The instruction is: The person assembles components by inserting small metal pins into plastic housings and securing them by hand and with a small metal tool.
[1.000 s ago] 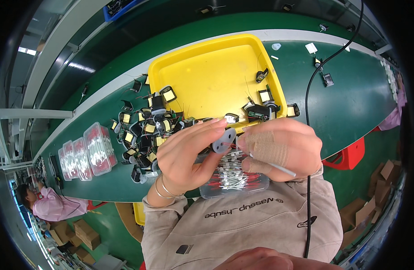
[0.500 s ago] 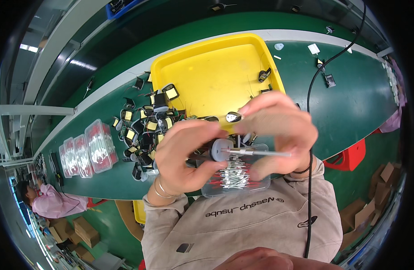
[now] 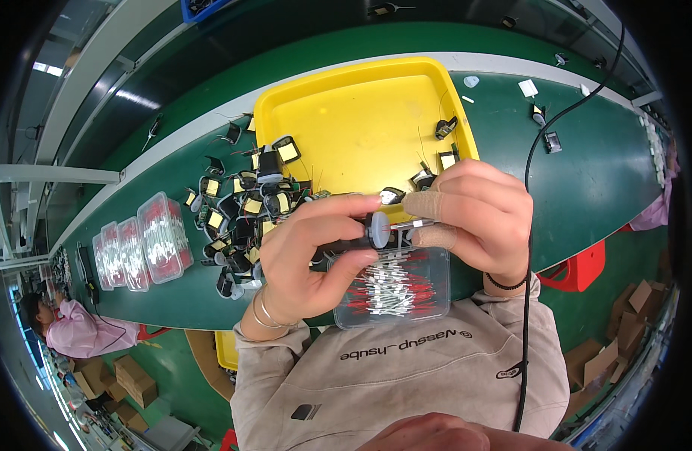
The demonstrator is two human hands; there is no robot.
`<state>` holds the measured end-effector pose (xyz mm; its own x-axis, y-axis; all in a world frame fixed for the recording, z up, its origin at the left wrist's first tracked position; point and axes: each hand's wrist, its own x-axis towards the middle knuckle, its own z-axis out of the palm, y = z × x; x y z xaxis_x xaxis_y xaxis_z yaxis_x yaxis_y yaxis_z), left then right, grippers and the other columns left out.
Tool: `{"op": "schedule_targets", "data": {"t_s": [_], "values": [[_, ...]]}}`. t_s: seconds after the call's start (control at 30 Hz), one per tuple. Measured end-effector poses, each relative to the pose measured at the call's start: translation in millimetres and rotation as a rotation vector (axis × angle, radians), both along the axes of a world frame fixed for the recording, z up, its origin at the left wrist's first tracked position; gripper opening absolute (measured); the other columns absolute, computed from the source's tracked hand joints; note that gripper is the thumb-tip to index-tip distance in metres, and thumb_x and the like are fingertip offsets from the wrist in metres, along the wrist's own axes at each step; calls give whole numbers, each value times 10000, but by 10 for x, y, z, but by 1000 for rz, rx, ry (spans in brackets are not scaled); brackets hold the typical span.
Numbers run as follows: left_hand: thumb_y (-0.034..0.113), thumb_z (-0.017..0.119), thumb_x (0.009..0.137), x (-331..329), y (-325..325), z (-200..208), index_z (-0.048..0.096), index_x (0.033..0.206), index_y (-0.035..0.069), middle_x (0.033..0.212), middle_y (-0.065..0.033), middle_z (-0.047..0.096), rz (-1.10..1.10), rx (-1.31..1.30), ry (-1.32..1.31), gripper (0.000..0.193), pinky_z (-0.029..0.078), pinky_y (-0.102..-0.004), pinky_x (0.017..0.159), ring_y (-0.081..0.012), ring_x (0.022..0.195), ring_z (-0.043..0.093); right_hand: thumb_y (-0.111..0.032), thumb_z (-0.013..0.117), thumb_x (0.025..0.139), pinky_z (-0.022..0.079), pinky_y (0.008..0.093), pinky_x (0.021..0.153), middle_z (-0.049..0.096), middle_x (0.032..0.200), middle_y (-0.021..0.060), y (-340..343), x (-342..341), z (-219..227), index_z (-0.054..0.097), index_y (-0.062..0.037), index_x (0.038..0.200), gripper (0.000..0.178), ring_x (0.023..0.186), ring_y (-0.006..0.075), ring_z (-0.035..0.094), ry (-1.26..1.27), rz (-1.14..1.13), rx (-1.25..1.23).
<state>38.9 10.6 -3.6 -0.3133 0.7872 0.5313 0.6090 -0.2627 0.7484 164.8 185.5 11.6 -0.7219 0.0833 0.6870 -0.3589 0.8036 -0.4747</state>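
My left hand (image 3: 297, 259) is closed around a black part with a grey round end (image 3: 378, 231), which faces right. Between the taped fingertips of my right hand (image 3: 485, 218) is a thin white-and-silver rod (image 3: 415, 225), pinched level with the grey end. The rod's tip is at or very near that end; whether it goes in, I cannot tell. Just beneath my hands lies a clear plastic box (image 3: 436, 312) of white rods with red ends. A small black part with a shiny white face (image 3: 392, 196) shows beyond my fingers.
A large yellow tray (image 3: 346, 128) lies ahead, with a few black parts at its right side. Many black parts with yellow pads (image 3: 252, 203) are heaped to the left, beside several clear boxes (image 3: 164, 237) of rods. A black cable (image 3: 528, 263) hangs at the right.
My right hand has come down and closed its fingers nearer the grey end. The rod shows less of its length. The black part has turned slightly, its grey end facing more to the right.
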Motion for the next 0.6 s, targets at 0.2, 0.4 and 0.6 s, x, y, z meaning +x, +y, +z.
{"op": "schedule_targets", "data": {"t_s": [0.2, 0.4, 0.6], "values": [[-7, 790, 642, 63, 21, -109, 588, 835, -20, 957, -231, 662, -2, 195, -255, 280, 551, -316, 740, -300, 870, 677, -109, 716, 506, 402, 251, 442, 526, 654, 21, -122, 1, -69, 661, -9, 840, 353, 547, 147, 510, 141, -31, 106], [-30, 798, 622, 97, 0, -137, 599, 795, -35, 941, -248, 659, 42, 277, -135, 264, 553, -316, 741, -301, 865, 678, -102, 598, 435, 375, 218, 405, 509, 663, 3, -168, -25, -177, 634, 1, 804, 384, 534, 118, 482, 316, -40, 321], [-85, 769, 633, 37, -44, -38, 599, 791, -49, 911, -235, 666, -112, 58, -525, 235, 538, -324, 792, -303, 896, 669, -85, 613, 490, 366, 235, 394, 488, 656, -5, -212, -29, -188, 633, -4, 800, 321, 522, 121, 478, 236, -2, 204]]}}
